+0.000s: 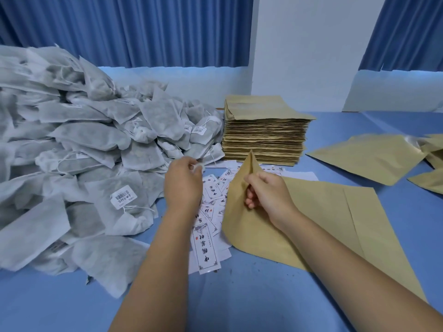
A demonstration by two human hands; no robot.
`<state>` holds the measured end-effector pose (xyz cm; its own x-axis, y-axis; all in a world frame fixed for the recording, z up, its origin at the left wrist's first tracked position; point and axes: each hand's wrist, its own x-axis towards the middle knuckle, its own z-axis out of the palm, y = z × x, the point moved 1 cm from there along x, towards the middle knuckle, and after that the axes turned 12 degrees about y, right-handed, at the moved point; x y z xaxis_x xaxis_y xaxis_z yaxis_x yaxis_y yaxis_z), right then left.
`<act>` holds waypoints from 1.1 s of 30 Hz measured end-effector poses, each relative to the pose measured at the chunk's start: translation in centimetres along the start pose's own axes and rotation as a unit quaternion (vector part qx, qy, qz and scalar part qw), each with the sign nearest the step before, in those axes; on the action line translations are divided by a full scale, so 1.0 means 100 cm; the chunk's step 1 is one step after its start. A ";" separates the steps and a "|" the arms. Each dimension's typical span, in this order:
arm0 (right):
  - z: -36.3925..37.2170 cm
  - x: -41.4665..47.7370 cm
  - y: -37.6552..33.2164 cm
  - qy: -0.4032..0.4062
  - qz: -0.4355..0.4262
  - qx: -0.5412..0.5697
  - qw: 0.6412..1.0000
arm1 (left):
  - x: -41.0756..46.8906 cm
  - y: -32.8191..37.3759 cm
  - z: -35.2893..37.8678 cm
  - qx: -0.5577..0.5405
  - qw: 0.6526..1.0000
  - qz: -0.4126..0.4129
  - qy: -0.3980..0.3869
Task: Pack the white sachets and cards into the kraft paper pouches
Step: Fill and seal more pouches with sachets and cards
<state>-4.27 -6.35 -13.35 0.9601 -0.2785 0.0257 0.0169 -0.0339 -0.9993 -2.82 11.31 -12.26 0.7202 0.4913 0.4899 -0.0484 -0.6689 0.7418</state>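
Brown pouch up, sachet coming next

Our right hand (266, 191) pinches the top edge of a kraft pouch (249, 226) near the middle of the frame. We hold that edge up off the blue table (239, 295). We think that is so the mouth stands tall and things can slide in. More kraft paper (383, 236) stretches to the lower right, and we cannot tell if that is a second pouch.

Our left hand (183, 185), just left of centre, has curled fingers that pinch a small white bit (198, 167) at the edge of the sachet pile (72, 144). It is blurry, so we cannot tell if it is a string or a corner. The pile fills the left of the frame, close by, so we need only a short reach.

Cards (208, 245) lie spread between our two arms, some tucked under the pouch, easy to grab. A neat stack of empty pouches (263, 137) sits above centre, ready for later. Loose pouches (366, 159) lie at the right edge, apart from the stack. We guess these are done, but we cannot see inside. We cannot see inside the held pouch either.
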 end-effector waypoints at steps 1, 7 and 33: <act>0.000 -0.001 0.001 -0.002 -0.009 -0.008 1.000 | 0.002 -0.006 0.001 0.037 0.999 0.004 -0.018; -0.001 -0.001 0.002 -0.012 -0.026 -0.019 0.999 | 0.002 -0.016 0.012 0.159 0.985 0.034 -0.064; -0.002 0.001 0.004 -0.021 -0.016 -0.005 1.000 | -0.016 0.049 -0.014 -0.422 0.862 -0.276 -0.052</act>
<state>-4.26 -6.54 -13.71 0.9699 -0.2369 0.0564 0.0456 -0.0509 -0.9977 -5.21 7.98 -8.74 0.8508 0.5226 -0.0547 -0.1337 0.3161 0.9392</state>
